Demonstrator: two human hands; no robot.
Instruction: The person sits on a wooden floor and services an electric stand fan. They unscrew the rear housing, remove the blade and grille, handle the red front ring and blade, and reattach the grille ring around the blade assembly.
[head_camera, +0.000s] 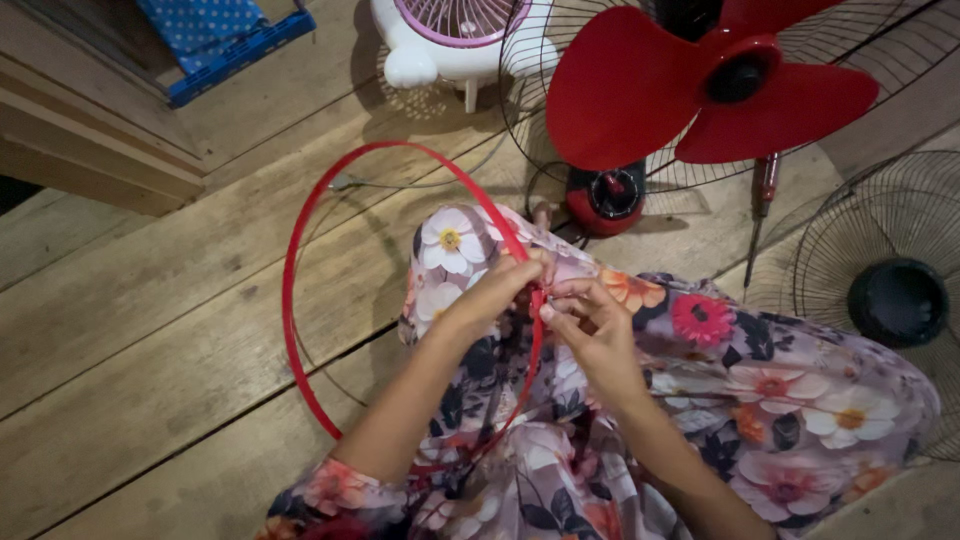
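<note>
Both hands, left hand (495, 295) and right hand (590, 335), pinch a red ring (290, 290) over a floral lap; red fan (720, 85), screwdriver (762, 205) and grille (880, 290) lie on wooden floor (150, 330).

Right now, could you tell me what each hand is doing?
Left hand: fingers pinched shut on the red ring.
Right hand: fingers pinched on the same ring at its clasp.

Single head-worn view, looking steeply down, close over the person's lap and both hands. Wooden plank floor (150, 330) fills the left side; its far edge runs along the top. No second view.
</note>
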